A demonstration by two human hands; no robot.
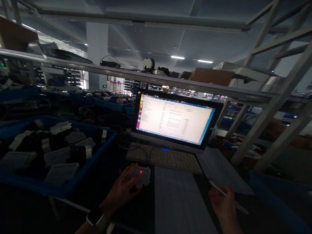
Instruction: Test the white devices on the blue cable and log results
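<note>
My left hand (123, 188), with a watch on its wrist, is closed on the left side of a small white electronic module (144, 175). A red light glows on the module, and a thin cable runs from its top towards the keyboard (165, 157). Between the fingers of my right hand (223, 203) is a slim white pen (239, 207), its tip pointing down to the right. Long paper sheets (181, 211) lie between the two hands. Another paper sheet (224, 169) lies beyond my right hand.
A lit monitor (174, 120) stands behind the keyboard, showing a software window. On the left, a blue crate (74, 186) holds several white-and-black units. A shelf (159, 78) crosses above the monitor, with a cardboard box (211, 76) on it. Metal posts (280, 88) rise on the right.
</note>
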